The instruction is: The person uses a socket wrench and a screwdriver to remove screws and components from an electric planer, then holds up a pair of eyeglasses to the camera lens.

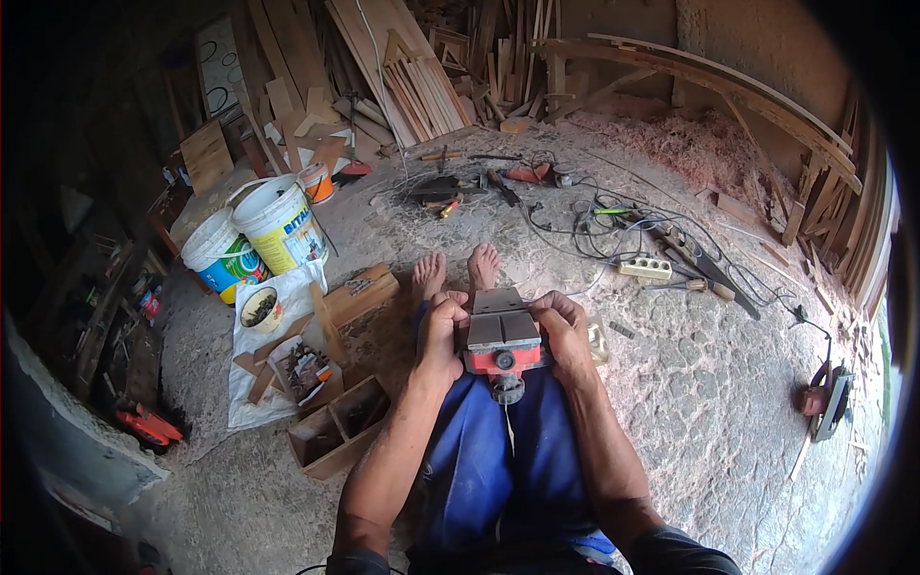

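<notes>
An upturned electric hand planer with a red body and a grey metal sole lies across my blue-clad thighs. A dark round knob shows at its near end. My left hand is closed on the planer's left side, its thumb up by the sole's edge. On the opposite side my right hand grips it too, fingers bent against the edge. The undersides of both hands and the planer's lower body are hidden. A pale cord hangs from the near end, between my legs.
Left stand two paint buckets, a white cloth with a bowl, and a divided wooden box. Tangled cables, a power strip and a handsaw lie ahead right. Planks lean behind; another power tool sits far right.
</notes>
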